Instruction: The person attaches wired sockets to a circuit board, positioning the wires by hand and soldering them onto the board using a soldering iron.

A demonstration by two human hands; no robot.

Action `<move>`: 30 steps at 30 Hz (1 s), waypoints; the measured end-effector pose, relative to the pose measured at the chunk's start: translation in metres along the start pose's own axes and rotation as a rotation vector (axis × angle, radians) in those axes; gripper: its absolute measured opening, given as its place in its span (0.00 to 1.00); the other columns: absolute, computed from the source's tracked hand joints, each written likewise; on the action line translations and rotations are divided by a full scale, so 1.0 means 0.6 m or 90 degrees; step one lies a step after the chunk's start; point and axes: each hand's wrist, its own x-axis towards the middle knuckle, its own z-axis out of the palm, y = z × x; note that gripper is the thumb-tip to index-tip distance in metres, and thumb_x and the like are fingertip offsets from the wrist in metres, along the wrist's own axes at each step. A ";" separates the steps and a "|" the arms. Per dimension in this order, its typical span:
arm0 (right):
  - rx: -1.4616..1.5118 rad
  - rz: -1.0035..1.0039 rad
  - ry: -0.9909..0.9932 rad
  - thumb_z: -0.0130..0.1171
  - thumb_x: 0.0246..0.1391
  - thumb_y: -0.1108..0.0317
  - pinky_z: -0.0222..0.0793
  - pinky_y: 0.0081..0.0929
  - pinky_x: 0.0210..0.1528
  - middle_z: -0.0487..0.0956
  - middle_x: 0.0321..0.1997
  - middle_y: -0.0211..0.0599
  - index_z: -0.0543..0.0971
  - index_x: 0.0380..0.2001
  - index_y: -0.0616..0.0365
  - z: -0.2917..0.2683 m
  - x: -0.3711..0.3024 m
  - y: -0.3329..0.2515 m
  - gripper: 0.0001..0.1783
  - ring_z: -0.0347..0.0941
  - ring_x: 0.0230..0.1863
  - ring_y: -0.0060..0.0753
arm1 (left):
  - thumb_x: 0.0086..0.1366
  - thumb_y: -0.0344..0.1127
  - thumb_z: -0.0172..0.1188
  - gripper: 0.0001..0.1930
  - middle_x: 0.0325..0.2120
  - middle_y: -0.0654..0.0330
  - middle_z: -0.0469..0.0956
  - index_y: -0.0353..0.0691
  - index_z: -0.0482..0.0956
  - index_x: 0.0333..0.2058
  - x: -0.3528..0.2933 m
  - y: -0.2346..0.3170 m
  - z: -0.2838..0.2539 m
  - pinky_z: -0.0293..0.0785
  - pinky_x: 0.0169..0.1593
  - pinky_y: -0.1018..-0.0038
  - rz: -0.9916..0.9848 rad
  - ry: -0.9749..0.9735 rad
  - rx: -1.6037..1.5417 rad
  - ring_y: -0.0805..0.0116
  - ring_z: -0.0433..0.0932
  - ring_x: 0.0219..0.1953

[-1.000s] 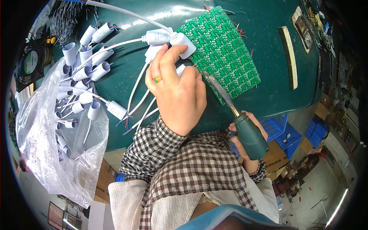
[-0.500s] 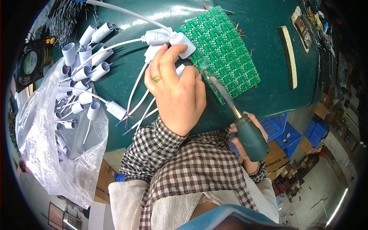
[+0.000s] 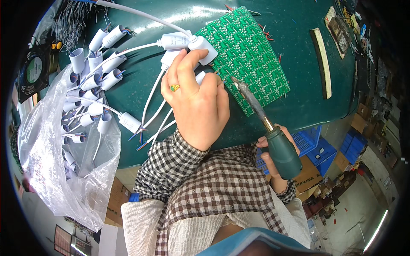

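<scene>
My left hand [image 3: 198, 102], with a ring on one finger, rests at the left edge of a green circuit board panel [image 3: 252, 55]. Its fingertips pinch a thin wire at the board's edge, partly hidden by the fingers. Beneath and beside these fingers lie white plastic housings [image 3: 174, 40] with white cables. A white angled block [image 3: 204, 49] touches one of the fingers and overlaps the board's corner. In my right hand [image 3: 267, 158] is a soldering iron [image 3: 282, 153] with a dark green handle. Its tip is over the board, just right of my left fingertips.
Several white cylindrical housings [image 3: 113, 36] with coloured wire ends lie at the left, some inside a clear plastic bag [image 3: 51, 170]. A dark fan [image 3: 33, 70] sits at the far left. On the right are a narrow strip [image 3: 322, 64] and a stained block [image 3: 336, 32]. Blue crates [image 3: 320, 153] stand below the table.
The soldering iron's tip has shifted slightly right, away from my left fingertips, and its handle has moved with it. A faint wisp of smoke near the tip has gone. My left hand stays put.
</scene>
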 end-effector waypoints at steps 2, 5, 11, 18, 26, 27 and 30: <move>0.042 0.022 0.026 0.77 0.45 0.49 0.79 0.32 0.49 0.83 0.51 0.44 0.78 0.52 0.65 0.000 0.000 -0.001 0.38 0.83 0.47 0.42 | 0.50 0.27 0.64 0.05 0.56 0.53 0.70 0.37 0.78 0.26 0.001 0.001 -0.001 0.55 0.62 0.47 0.000 -0.001 0.000 0.45 0.64 0.64; 0.026 0.005 0.000 0.77 0.45 0.49 0.79 0.31 0.48 0.83 0.50 0.44 0.78 0.52 0.64 0.000 0.002 -0.001 0.38 0.83 0.45 0.41 | 0.50 0.28 0.64 0.05 0.57 0.53 0.70 0.37 0.77 0.26 -0.002 0.000 0.001 0.55 0.62 0.47 -0.002 -0.001 0.000 0.45 0.64 0.64; 0.035 0.022 0.015 0.77 0.45 0.47 0.78 0.29 0.46 0.84 0.46 0.41 0.79 0.53 0.64 -0.003 0.003 -0.005 0.39 0.84 0.42 0.37 | 0.50 0.27 0.64 0.06 0.57 0.53 0.70 0.36 0.77 0.27 -0.001 0.003 -0.001 0.55 0.62 0.47 0.000 -0.006 0.002 0.45 0.64 0.63; 0.074 0.052 0.014 0.78 0.44 0.49 0.78 0.26 0.44 0.85 0.41 0.38 0.78 0.55 0.63 -0.001 0.003 -0.008 0.40 0.84 0.40 0.33 | 0.50 0.27 0.64 0.06 0.57 0.52 0.69 0.36 0.77 0.28 -0.004 0.001 0.000 0.54 0.63 0.47 0.003 -0.008 0.006 0.45 0.65 0.63; 0.095 0.037 0.033 0.78 0.45 0.50 0.78 0.25 0.42 0.85 0.38 0.37 0.77 0.54 0.65 0.001 0.004 -0.008 0.39 0.84 0.37 0.29 | 0.51 0.30 0.66 0.10 0.58 0.51 0.69 0.37 0.79 0.33 -0.012 0.000 0.000 0.56 0.62 0.48 0.017 -0.017 0.029 0.45 0.64 0.64; 0.096 0.037 0.037 0.77 0.45 0.49 0.78 0.24 0.42 0.85 0.38 0.38 0.77 0.54 0.66 0.001 0.003 -0.007 0.39 0.84 0.37 0.29 | 0.50 0.31 0.70 0.16 0.58 0.51 0.69 0.41 0.80 0.38 -0.018 0.003 -0.006 0.58 0.62 0.52 0.021 -0.010 0.043 0.46 0.66 0.62; 0.121 0.040 0.043 0.76 0.47 0.48 0.79 0.23 0.41 0.85 0.37 0.38 0.76 0.55 0.67 -0.002 0.003 -0.004 0.40 0.85 0.36 0.27 | 0.48 0.35 0.76 0.25 0.55 0.54 0.72 0.45 0.80 0.47 -0.053 0.001 -0.038 0.61 0.59 0.57 0.045 -0.030 0.084 0.51 0.70 0.58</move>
